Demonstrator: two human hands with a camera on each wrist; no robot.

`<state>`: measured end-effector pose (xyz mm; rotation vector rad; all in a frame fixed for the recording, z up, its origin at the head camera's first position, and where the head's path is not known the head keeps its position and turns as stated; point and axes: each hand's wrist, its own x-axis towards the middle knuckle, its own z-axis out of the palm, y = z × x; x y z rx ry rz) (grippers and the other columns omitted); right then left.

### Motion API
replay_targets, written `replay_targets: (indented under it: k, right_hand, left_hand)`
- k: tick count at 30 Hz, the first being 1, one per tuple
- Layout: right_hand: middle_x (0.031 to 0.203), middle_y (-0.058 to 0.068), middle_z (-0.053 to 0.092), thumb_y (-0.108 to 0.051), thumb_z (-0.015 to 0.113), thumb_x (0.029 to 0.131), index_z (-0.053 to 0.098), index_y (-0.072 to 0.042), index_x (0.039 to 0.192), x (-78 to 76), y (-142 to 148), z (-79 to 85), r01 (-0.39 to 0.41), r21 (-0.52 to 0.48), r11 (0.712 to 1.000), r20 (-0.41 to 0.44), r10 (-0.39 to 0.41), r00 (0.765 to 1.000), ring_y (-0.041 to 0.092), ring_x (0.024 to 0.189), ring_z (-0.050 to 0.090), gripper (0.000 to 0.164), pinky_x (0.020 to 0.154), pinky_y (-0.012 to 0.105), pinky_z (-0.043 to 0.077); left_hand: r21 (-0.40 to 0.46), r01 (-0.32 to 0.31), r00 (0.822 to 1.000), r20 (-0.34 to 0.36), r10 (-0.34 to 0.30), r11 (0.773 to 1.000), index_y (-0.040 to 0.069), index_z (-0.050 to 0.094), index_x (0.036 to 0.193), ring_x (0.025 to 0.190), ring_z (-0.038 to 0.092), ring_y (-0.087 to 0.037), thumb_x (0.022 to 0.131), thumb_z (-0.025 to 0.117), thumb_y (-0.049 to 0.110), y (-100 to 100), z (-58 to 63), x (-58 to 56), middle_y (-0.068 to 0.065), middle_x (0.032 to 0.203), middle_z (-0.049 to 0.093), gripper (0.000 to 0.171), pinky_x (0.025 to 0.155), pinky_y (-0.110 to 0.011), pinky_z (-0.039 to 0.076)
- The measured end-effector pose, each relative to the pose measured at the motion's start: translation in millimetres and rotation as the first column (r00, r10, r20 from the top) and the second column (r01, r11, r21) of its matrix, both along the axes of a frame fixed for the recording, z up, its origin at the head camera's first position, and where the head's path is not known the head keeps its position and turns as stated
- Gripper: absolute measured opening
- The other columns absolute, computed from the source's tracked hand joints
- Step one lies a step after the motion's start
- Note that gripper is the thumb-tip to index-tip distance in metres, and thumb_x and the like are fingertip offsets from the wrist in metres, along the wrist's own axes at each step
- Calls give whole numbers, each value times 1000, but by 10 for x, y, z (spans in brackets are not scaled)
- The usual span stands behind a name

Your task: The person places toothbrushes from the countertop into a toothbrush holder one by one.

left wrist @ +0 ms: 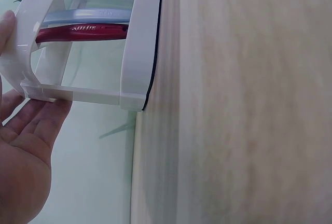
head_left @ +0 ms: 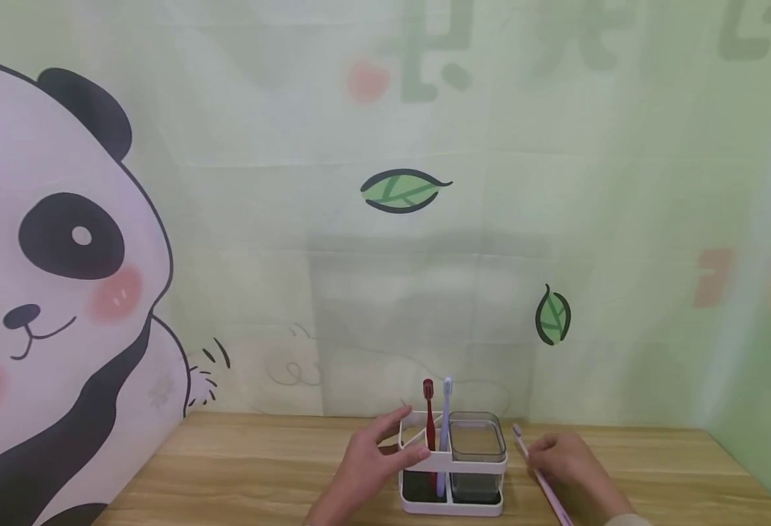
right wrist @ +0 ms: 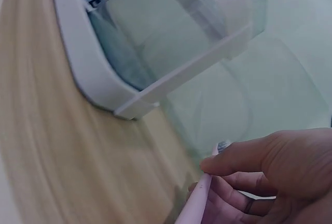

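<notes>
A white toothbrush holder [head_left: 451, 508] stands upright on the table. Its left part holds a dark red toothbrush [head_left: 430, 416] and a pale blue toothbrush [head_left: 446, 409], bristles up; a clear cup [head_left: 477, 446] fills its right part. My left hand [head_left: 370, 456] grips the holder's upper left rim, thumb across the front, fingers along the side and back. Right of the holder, my right hand [head_left: 566, 456] pinches a pink toothbrush [right wrist: 194, 206] between thumb and fingers. The brush slants, its head pointing up and away, and its handle runs down toward the front edge of the head view.
The wooden table [head_left: 260, 467] extends to both sides of the holder. Close behind it hangs a pale green backdrop cloth [head_left: 240, 241], printed with a panda [head_left: 50, 241] and leaves.
</notes>
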<state>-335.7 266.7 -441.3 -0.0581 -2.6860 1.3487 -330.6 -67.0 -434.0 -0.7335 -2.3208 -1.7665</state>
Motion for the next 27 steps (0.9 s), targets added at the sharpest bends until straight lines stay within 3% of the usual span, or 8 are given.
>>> replay_targets:
  k: [4,11,27]
  right_hand:
    - [81,5,69,-4,76,87,76,5,94,2,24,109,-17,27,999,-15,18,1000,20,74,61,12,65,30,54]
    - [85,13,74,2,74,91,71,15,103,26,-5,297,-34,-117,993,-39,30,999,23,72,70,18,67,37,65]
    - [94,16,76,-3,73,97,70,11,104,162,-88,672,-41,-186,982,-110,21,994,26,80,75,16,76,41,66]
  left_hand:
    - [6,3,1000,0,-3,1000,5,60,149,132,60,-43,93,86,28,0,-2,-3,-21,150,58,66,100,-48,59]
    - [7,3,1000,-3,-3,1000,5,60,149,132,60,-43,93,86,27,0,-1,4,-21,150,58,66,101,-48,58]
    - [7,5,1000,11,-5,1000,8,59,151,132,60,-43,93,86,28,-7,11,19,-19,151,58,67,100,-50,59]
